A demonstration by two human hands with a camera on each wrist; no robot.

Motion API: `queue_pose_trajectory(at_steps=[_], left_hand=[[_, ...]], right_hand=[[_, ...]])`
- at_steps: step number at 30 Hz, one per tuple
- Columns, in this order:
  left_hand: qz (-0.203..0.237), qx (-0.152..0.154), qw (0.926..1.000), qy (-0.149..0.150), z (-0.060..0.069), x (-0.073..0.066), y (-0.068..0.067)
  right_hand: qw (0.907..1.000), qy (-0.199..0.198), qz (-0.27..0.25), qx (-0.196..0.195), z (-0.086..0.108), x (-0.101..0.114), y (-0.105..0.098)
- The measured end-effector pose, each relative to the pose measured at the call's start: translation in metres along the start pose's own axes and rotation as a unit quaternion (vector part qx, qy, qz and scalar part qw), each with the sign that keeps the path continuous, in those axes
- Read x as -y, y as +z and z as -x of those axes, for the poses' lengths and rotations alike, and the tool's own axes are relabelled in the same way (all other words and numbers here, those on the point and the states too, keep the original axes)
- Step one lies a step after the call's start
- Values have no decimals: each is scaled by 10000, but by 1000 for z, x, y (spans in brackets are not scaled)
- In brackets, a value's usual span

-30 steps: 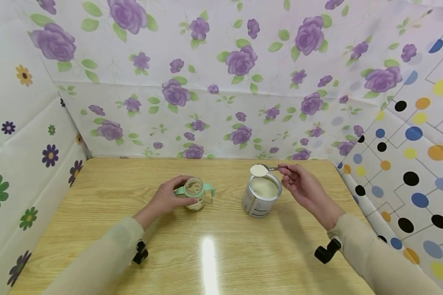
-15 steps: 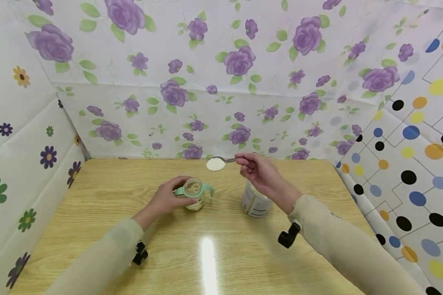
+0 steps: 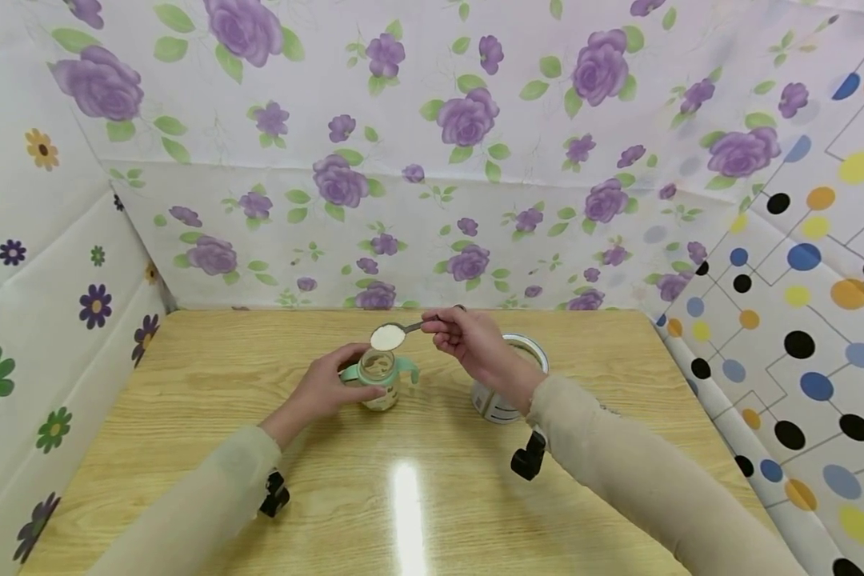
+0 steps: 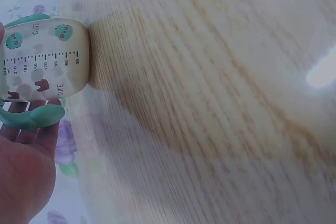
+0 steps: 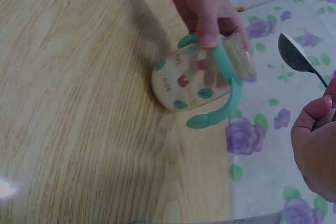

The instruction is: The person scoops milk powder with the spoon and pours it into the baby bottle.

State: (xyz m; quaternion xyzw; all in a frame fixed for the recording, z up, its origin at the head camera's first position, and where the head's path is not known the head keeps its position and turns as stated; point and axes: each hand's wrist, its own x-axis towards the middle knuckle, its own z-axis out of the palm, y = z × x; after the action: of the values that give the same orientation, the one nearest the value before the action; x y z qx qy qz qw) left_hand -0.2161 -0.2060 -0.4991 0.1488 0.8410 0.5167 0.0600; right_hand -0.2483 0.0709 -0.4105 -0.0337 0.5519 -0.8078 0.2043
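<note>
On the table a clear baby bottle (image 3: 383,397) with a mint-green handled collar stands upright, its mouth uncovered. My left hand (image 3: 329,385) grips it from the left, thumb in front. Printed marks and a scale show on the bottle (image 4: 48,64) in the left wrist view; pale contents are inside. My right hand (image 3: 478,346) pinches the handle of a metal spoon (image 3: 412,326). Heaped white powder (image 3: 387,338) fills the spoon's bowl, just above the bottle's mouth. From the right wrist view, the spoon (image 5: 295,55) appears from below, apart from the bottle (image 5: 184,80).
A silver-grey can (image 3: 495,406) stands open to the right of the bottle, partly hidden behind my right hand and wrist. The wooden table (image 3: 317,504) ends at a flower-printed cloth (image 3: 418,208) at the back. Patterned cloths hang at both sides.
My right hand has carried the loaded spoon leftward from above the can to above the bottle, lowering it at the end. My left hand has stayed on the bottle.
</note>
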Motion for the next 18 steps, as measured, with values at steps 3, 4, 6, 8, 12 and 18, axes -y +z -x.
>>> queue_pose_trajectory(at_steps=[3, 4, 6, 8, 12, 18], left_hand=[[15, -11, 10000, -20, 0, 0, 0], [25, 3, 10000, -15, -1, -1, 1], [24, 19, 10000, -10, -1, 0, 1], [17, 13, 10000, -7, -1, 0, 1], [-16, -6, 10000, -16, -1, -1, 1], [-60, -37, 10000, -40, 0, -2, 0]], right_hand=[[9997, 7, 248, 63, -2, -6, 0], [9995, 10, 310, 65, -3, -8, 0], [9991, 8, 428, 57, -3, -10, -1], [9985, -27, 549, 58, -3, -11, -1], [9963, -95, 840, 156, -4, -15, -2], [9859, -241, 1622, 325, -8, -16, 2]])
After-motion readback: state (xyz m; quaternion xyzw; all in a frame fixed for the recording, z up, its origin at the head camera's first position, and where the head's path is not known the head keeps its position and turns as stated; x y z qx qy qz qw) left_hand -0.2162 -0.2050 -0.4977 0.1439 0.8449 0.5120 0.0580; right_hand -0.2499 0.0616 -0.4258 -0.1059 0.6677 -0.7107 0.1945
